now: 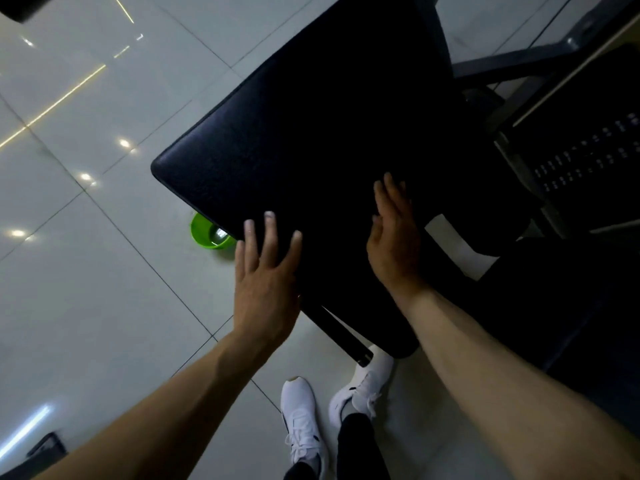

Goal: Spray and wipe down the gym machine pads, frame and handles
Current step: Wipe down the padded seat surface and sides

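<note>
A large black padded gym bench pad (311, 133) fills the middle of the view, slanting from upper right down to lower left. My left hand (266, 271) is over the pad's near edge with its fingers spread and straight, holding nothing. My right hand (394, 233) lies flat over the pad further right, fingers straight and together, also holding nothing. No cloth or spray bottle shows in either hand. A dark metal frame bar (346, 336) runs under the pad near my feet.
A green plastic bowl (207, 233) sits on the pale tiled floor (86, 271) partly under the pad's left edge. A black weight stack with numbered plates (588, 157) stands at the right. Grey frame bars (519, 60) cross at the upper right. My white shoes (304, 410) are below.
</note>
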Tool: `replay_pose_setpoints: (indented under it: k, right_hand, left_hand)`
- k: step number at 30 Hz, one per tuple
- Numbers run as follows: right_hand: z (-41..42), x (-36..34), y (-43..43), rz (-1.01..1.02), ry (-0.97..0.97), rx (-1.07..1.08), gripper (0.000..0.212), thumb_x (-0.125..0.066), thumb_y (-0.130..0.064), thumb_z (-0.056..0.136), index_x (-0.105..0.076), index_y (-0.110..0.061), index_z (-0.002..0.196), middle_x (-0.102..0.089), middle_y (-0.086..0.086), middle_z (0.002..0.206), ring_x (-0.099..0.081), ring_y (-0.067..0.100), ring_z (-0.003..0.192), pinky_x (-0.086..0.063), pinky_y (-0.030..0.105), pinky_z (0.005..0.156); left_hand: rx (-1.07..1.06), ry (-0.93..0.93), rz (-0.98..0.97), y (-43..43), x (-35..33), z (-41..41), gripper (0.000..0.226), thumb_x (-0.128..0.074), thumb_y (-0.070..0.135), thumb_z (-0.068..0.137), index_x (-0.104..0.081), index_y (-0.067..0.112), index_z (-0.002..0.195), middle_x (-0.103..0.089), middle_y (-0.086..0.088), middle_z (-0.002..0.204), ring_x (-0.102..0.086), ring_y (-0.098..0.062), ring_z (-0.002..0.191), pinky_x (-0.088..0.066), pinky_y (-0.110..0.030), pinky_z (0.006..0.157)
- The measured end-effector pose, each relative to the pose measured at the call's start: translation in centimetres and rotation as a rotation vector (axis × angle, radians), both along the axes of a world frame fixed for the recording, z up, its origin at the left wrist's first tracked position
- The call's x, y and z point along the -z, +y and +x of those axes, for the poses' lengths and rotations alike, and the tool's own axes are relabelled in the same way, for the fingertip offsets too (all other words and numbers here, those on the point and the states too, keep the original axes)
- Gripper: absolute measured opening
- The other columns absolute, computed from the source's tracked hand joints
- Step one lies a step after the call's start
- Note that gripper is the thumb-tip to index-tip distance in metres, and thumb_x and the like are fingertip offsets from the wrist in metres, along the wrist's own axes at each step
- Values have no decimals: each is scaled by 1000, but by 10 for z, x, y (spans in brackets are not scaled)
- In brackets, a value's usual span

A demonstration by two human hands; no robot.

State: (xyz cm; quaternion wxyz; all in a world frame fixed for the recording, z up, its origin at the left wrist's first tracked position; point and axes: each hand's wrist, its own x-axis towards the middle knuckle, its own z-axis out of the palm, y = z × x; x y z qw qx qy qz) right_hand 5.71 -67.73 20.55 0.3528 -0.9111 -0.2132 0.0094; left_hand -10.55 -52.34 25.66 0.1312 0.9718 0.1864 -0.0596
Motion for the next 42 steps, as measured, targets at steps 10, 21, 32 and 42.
replay_pose_setpoints:
  k: [10, 21, 32, 42]
  right_hand:
    - [-126, 41, -56, -130, -148, -426, 76, -64, 10, 88, -41, -13, 157, -28, 6, 168, -21, 28, 158, -22, 44, 128]
    - [-183, 46, -55, -12, 62, 17, 54, -51, -8, 105, -41, -12, 158, -26, 6, 170, -18, 25, 159, -31, 55, 122]
    - [-142, 44, -49, 119, 221, 302, 58, -40, -30, 107, -30, -17, 162, -19, 2, 172, -11, 18, 160, -31, 53, 124]
    - [-144, 40, -70, 123, 350, 430, 56, -42, -9, 106, -33, -12, 161, -17, 1, 172, -12, 20, 159, -27, 48, 126]
  left_hand:
    - [131, 136, 21, -5, 1, -2, 81, -32, 34, 89, -6, 26, 165, 25, -9, 168, 31, -37, 151, 13, -49, 123]
    - [187, 78, 16, -25, 8, -3, 81, -45, 25, 94, -7, 22, 165, 24, -13, 168, 29, -38, 152, 7, -56, 126]
    - [390, 203, 18, -66, 29, -12, 99, -54, 12, 91, 15, 32, 159, 33, -5, 165, 40, -33, 147, 15, -59, 123]
    - [391, 189, 47, -69, 31, -14, 96, -60, 18, 94, 6, 29, 162, 30, -6, 166, 39, -33, 148, 17, -59, 122]
